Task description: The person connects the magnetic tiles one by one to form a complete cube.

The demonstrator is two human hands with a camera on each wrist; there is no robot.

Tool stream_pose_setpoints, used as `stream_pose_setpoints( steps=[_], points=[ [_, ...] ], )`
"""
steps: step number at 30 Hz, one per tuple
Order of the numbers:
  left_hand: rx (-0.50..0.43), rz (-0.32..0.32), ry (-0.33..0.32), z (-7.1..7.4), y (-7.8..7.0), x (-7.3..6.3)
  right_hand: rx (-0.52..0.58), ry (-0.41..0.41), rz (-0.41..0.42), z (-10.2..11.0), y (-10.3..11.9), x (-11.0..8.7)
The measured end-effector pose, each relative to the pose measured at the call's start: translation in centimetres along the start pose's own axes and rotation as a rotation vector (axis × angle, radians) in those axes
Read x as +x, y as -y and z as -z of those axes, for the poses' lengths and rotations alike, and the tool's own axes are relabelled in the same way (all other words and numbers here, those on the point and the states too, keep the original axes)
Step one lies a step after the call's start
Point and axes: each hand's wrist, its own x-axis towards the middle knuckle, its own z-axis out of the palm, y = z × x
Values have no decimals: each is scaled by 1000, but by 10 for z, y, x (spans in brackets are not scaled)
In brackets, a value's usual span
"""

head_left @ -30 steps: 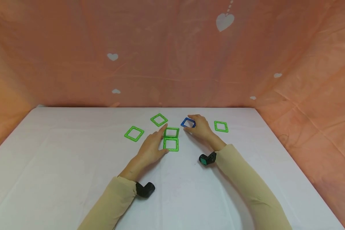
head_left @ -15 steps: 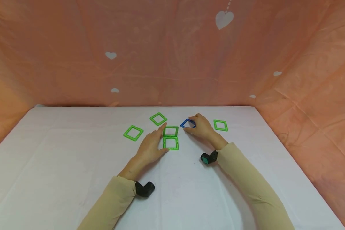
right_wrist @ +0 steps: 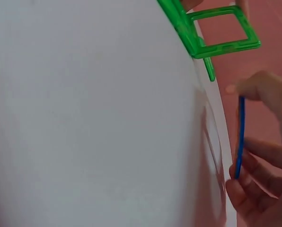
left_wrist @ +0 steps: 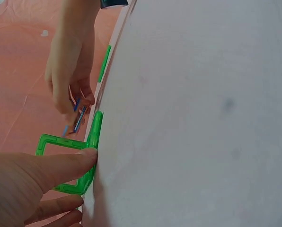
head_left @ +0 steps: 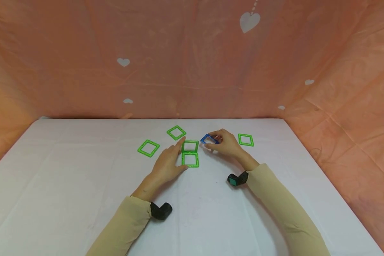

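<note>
Two green square magnetic tiles stand joined in the middle of the table: one lies flat [head_left: 190, 166], the other rises upright [head_left: 190, 142] from its back edge. My left hand [head_left: 166, 164] holds this pair from the left, thumb at the flat tile's front edge, forefinger beside the upright one. In the left wrist view the thumb presses on the green frame [left_wrist: 60, 140]. My right hand [head_left: 228, 143] pinches a blue square magnetic tile [head_left: 205, 137] above the table, just right of the pair. The right wrist view shows the blue tile [right_wrist: 241, 137] edge-on between thumb and fingers.
Loose green square tiles lie about: one at left [head_left: 148, 140], one behind the pair [head_left: 176, 126], one at right [head_left: 245, 145]. A white cloth covers the table [head_left: 67, 177]. An orange curtain [head_left: 179, 64] with hearts hangs behind.
My right hand has drawn slightly back toward me and to the right, and its fingers have shifted on the blue tile, which sits a little lower. The left hand and green pair have stayed put.
</note>
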Motion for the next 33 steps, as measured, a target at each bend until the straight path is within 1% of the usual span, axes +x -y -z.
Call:
stream_pose_setpoints(
  steps=[7,11,17,27,33],
  points=[
    [-5,7,4,1,1,-1,196,64,-6,1,2,-8],
    [-2,5,4,2,1,-1,264,87,10,0,1,-11],
    [0,-4,0,2,1,-2,317,93,54,-2,2,-15],
    [0,-5,-4,0,2,-1,352,102,96,-6,3,-19],
    [2,-29,-10,0,3,0,369,123,130,-8,1,-20]
  ],
)
